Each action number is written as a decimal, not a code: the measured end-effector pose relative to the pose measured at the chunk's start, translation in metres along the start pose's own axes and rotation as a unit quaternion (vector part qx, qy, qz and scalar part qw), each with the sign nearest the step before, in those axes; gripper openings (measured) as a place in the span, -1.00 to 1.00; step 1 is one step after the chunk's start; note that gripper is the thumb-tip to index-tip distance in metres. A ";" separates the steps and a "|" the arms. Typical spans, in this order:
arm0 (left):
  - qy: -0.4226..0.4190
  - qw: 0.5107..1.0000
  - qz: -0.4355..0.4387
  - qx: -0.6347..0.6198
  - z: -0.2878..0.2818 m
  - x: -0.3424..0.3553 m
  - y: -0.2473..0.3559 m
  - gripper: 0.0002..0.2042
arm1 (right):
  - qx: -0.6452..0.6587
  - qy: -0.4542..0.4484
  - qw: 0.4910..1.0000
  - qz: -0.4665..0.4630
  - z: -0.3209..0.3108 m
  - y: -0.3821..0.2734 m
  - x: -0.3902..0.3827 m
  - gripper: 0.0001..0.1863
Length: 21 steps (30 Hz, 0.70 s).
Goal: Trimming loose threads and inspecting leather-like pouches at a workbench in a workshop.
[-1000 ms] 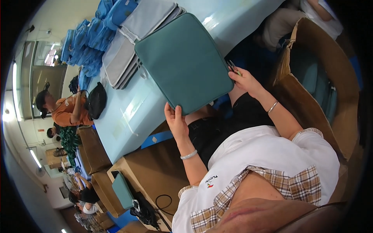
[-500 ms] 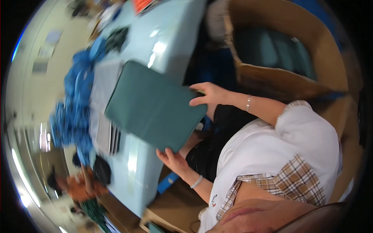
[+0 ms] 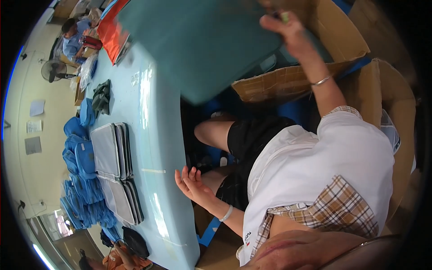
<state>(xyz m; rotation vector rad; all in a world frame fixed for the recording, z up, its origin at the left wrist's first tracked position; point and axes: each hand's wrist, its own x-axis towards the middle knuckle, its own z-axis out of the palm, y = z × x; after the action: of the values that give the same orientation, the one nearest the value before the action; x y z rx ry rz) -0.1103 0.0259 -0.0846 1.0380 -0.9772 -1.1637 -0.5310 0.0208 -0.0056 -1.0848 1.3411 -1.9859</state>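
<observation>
My right hand (image 3: 290,33) grips one edge of a flat green case (image 3: 202,49), rectangular with rounded corners and blurred by motion. The case is raised at the top of the view, partly across the table's edge and partly across an open cardboard box (image 3: 279,85). Inside that box, similar green pieces show in part behind the case and my arm. Beside the near table edge, my left hand (image 3: 193,183) is empty, its fingers loosely bent and apart. On the light blue table (image 3: 162,139) lie two stacks of grey dark-edged panels (image 3: 105,150).
Blue cases (image 3: 83,157) are heaped beyond the stacks, with a crumpled dark green item (image 3: 102,96) nearby. An orange-red bag (image 3: 112,29) lies farther along. Another cardboard box (image 3: 400,94) stands at my right. A person in blue (image 3: 74,42) and one in orange (image 3: 121,258) are across the table.
My left hand has let go of the green case. My right hand has swung it up and right, off the table's middle toward the cardboard box. The view has shifted too.
</observation>
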 end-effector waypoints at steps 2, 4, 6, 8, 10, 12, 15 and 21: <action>-0.004 1.000 -0.014 -0.009 -0.002 0.003 -0.006 -0.64 | 0.024 0.060 0.991 -0.114 -0.006 -0.021 0.008 -0.70; -0.003 0.999 -0.035 -0.011 -0.007 0.003 -0.007 -0.67 | 0.039 0.097 0.992 -0.072 -0.032 -0.012 0.013 -0.62; -0.004 0.999 -0.033 -0.010 -0.007 0.004 -0.006 -0.68 | -0.038 0.142 0.987 -0.066 -0.060 0.003 0.017 -0.74; -0.007 1.000 -0.029 -0.006 -0.006 0.004 -0.005 -0.69 | -0.120 0.145 0.982 -0.008 -0.093 0.040 0.025 -0.41; -0.014 0.999 -0.042 -0.010 -0.006 0.006 -0.004 -0.71 | -0.283 0.046 0.955 0.068 -0.089 0.057 0.028 -0.36; -0.021 0.999 -0.049 0.003 -0.007 0.012 -0.005 -0.71 | -0.534 0.007 0.823 0.194 -0.086 0.066 0.026 -0.51; -0.004 0.997 -0.039 0.068 -0.018 0.028 0.003 -0.70 | -0.630 0.064 0.773 0.028 -0.072 0.081 0.027 -0.64; 0.137 0.915 0.189 0.329 -0.089 0.103 0.059 -0.79 | -0.326 -0.069 0.938 -0.098 0.037 0.058 0.040 -0.73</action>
<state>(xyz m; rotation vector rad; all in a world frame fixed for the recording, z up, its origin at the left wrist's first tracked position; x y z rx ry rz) 0.0032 -0.0598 -0.0422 1.4112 -1.3069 -0.3427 -0.5233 -0.0512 -0.0388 -1.6714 1.9386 -1.5695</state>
